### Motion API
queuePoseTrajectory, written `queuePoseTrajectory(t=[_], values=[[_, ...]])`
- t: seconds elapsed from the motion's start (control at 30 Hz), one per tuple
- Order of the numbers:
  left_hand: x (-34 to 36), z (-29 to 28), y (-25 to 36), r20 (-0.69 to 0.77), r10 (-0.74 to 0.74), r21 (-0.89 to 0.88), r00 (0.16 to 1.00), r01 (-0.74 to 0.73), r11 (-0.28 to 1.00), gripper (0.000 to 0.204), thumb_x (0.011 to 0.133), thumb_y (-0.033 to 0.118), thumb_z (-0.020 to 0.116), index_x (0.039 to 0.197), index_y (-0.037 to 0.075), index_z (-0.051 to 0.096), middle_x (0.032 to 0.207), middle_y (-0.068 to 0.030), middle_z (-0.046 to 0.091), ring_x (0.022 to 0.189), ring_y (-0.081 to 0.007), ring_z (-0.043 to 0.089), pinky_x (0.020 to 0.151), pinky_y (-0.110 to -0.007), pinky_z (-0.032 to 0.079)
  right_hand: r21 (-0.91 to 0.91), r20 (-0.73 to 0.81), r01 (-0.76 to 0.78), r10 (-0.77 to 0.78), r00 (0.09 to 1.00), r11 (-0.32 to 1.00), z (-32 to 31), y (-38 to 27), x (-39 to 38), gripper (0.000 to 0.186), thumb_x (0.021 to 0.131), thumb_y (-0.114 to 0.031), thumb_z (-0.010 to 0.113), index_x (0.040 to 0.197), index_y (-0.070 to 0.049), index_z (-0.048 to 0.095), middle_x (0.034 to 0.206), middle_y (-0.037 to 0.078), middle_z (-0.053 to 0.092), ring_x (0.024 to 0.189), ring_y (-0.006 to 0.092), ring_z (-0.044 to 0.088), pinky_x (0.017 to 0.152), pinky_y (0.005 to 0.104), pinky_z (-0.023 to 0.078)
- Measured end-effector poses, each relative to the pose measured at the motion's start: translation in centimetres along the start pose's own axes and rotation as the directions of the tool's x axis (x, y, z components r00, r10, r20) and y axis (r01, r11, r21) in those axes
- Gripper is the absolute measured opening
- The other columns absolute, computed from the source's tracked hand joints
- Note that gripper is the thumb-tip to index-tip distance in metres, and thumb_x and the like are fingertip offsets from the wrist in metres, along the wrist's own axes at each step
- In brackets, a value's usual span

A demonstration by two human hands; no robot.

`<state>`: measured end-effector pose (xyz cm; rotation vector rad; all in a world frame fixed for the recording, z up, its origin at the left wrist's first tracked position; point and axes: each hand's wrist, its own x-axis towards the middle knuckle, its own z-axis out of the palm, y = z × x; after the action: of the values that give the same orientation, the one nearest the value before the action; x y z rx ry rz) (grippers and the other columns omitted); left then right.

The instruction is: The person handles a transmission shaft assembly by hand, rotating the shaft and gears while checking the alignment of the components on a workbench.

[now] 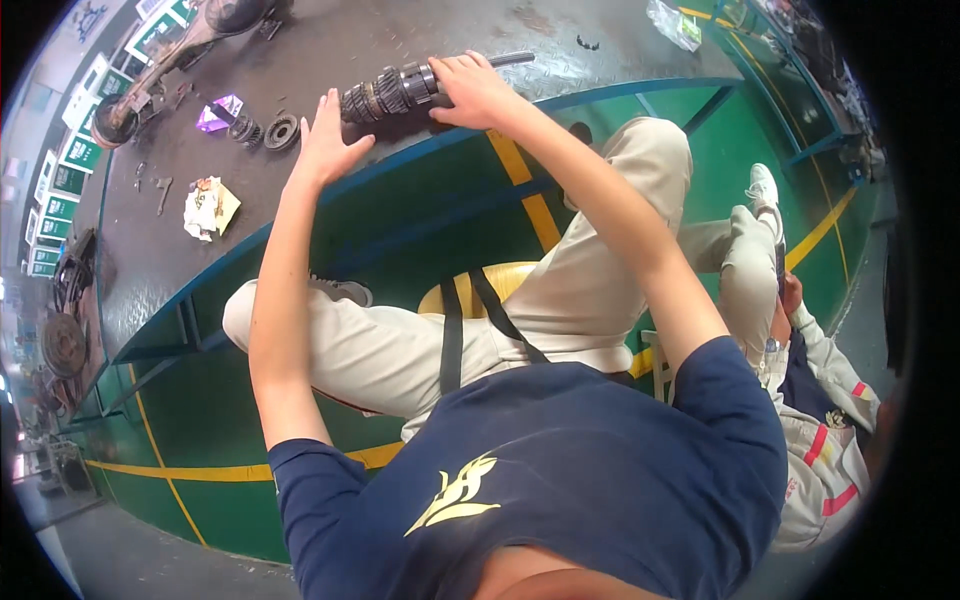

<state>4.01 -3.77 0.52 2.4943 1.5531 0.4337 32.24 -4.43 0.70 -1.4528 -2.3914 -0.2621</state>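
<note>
A gear shaft [385,95], a dark metal shaft stacked with several toothed gears, lies along the table near its front edge. My right hand [472,92] grips its right part, with the fingers over the top and the thumb on the near side. The thin end of the shaft sticks out past that hand. By the left end of the gears is my left hand [325,148], open, its fingers stretched and the thumb apart. Whether it touches the end gear I cannot tell. Left of it lie a loose ring gear [282,132] and a small gear piece [243,130].
On the metal table [330,45] are a purple packet [219,113], crumpled paper [208,208], a plastic bag [674,25] and a broken dark ring [588,43]. A long axle assembly [160,80] stands at the far left. Another person [815,420] sits to my right.
</note>
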Motion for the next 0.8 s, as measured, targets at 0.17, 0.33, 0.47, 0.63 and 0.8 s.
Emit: queuePoseTrajectory(t=[0.17, 0.33, 0.47, 0.63, 0.8], values=[[-0.3, 0.2, 0.8, -0.078, -0.096, -0.018, 0.992, 0.095, 0.995, 0.109, 0.072, 0.047, 0.068, 0.149, -0.007, 0.014, 0.157, -0.025, 0.014, 0.146, -0.0323, 0.018, 0.116, -0.049, 0.021, -0.001, 0.086, -0.091, 0.09, 0.992, 0.996, 0.7, 0.6, 0.1, 0.085, 0.082, -0.047, 0.064, 0.144, 0.001, 0.032, 0.139, 0.021, 0.045, 0.134, 0.0323, 0.038, 0.116, 0.0488, 0.017], [-2.1, 0.7, 1.9, -0.151, -0.05, 0.22, 0.987, 0.083, 0.972, 0.109, 0.073, 0.049, 0.067, 0.149, -0.007, 0.013, 0.158, -0.025, 0.007, 0.147, -0.0398, 0.007, 0.117, -0.048, 0.016, -0.038, -0.019, -0.042, 0.041, 0.999, 0.998, 0.7, 0.6, -1.3, 0.091, 0.088, -0.052, 0.056, 0.15, 0.002, 0.018, 0.157, 0.021, 0.016, 0.148, 0.0313, 0.009, 0.118, 0.0517, 0.003], [-5.1, 2.0, 1.2, -0.152, 0.011, 0.176, 0.988, 0.016, 0.984, 0.106, 0.08, 0.048, 0.065, 0.152, -0.002, 0.005, 0.159, -0.0224, 0.003, 0.148, -0.0381, 0.003, 0.118, -0.049, 0.009, -0.033, 0.164, -0.043, 0.048, 0.985, 0.999, -1.2, -1.4, -3.6, 0.093, 0.091, -0.056, 0.051, 0.15, 0.005, 0.014, 0.158, 0.022, 0.01, 0.148, 0.0322, 0.004, 0.118, 0.0501, 0.002], [-2.9, -0.5, 0.5, -0.372, 0.052, 0.022, 0.927, -0.047, 0.999, 0.104, 0.081, 0.041, 0.067, 0.152, -0.001, 0.004, 0.159, -0.0218, 0.004, 0.148, -0.0356, 0.003, 0.118, -0.049, 0.008, 0.084, -0.036, -0.013, 0.016, 0.999, 0.996, -3.5, 1.2, -1.9, 0.082, 0.092, -0.049, 0.054, 0.146, 0.006, 0.026, 0.153, 0.023, 0.027, 0.146, 0.0337, 0.018, 0.119, 0.0474, 0.012], [5.3, 0.0, -3.2, 0.048, -0.118, -0.147, 0.992, 0.124, 0.981, 0.09, 0.092, 0.059, 0.045, 0.15, -0.004, 0.016, 0.158, -0.02, 0.014, 0.148, -0.0314, 0.007, 0.119, -0.047, 0.007, 0.265, 0.22, -0.216, 0.159, 0.962, 0.94, -1.4, 2.9, 4.6, 0.081, 0.096, -0.059, 0.035, 0.141, 0.008, 0.035, 0.146, 0.026, 0.037, 0.141, 0.0358, 0.028, 0.117, 0.0469, 0.018]])
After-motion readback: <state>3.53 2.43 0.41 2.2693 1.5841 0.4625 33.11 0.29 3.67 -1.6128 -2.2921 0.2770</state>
